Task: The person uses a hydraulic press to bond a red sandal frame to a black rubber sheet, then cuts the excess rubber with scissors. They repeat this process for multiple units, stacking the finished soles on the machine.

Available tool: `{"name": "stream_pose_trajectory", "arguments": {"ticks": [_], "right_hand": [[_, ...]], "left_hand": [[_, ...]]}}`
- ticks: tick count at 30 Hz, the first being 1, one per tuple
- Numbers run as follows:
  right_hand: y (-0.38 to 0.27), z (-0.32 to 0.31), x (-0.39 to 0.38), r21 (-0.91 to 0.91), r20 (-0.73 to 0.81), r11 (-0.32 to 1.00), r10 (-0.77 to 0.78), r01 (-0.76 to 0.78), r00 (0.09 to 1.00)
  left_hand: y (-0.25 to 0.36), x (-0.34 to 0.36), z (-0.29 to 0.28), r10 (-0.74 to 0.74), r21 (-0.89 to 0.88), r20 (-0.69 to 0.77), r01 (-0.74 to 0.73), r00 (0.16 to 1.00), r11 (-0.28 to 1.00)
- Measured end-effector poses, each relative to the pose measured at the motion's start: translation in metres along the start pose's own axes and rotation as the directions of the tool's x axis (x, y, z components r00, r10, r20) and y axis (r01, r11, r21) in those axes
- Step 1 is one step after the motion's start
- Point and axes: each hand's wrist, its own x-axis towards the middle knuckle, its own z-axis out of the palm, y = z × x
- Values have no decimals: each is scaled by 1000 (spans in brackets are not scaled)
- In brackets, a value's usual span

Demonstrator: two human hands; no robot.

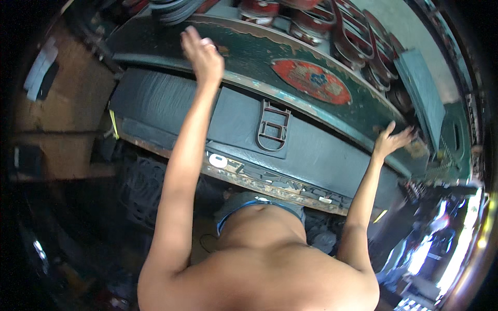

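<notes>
Both my arms reach forward, spread wide, to a green machine beam (244,57) with a red oval plate (311,81). At the beam's left part is my left hand (204,58), its fingers stretched out and slightly blurred, holding nothing visible. My right hand (390,142) is at the beam's right end, fingers spread and empty. Whether either hand presses on the beam, I cannot tell. Between my arms, below the beam, an arch-shaped metal cutting die (275,123) with crossbars lies on a dark flat sheet (234,116). No hand touches the die.
Several reddish-brown dies (353,33) stand along the top of the beam, beside dark curved pieces (174,10) and a grey-blue slab (421,98). A small white oval object (218,160) and dark scraps (275,179) lie along the worn front ledge.
</notes>
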Motion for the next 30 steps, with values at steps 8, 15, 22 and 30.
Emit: {"name": "stream_pose_trajectory", "arguments": {"ticks": [8,15,22,30], "right_hand": [[21,14,-3,-57,-206,985,-170,162,964],[6,1,-4,-29,-82,995,-93,90,992],[4,9,-15,-16,-14,1000,2,-2,1000],[9,19,-15,-12,-38,998,-61,60,997]], "left_hand": [[28,18,3,-70,82,-347,105,935,991],[60,43,-42,-50,241,-184,94,982,966],[90,69,-51,272,326,168,-313,948,892],[90,75,-45,309,352,156,-345,938,870]]}}
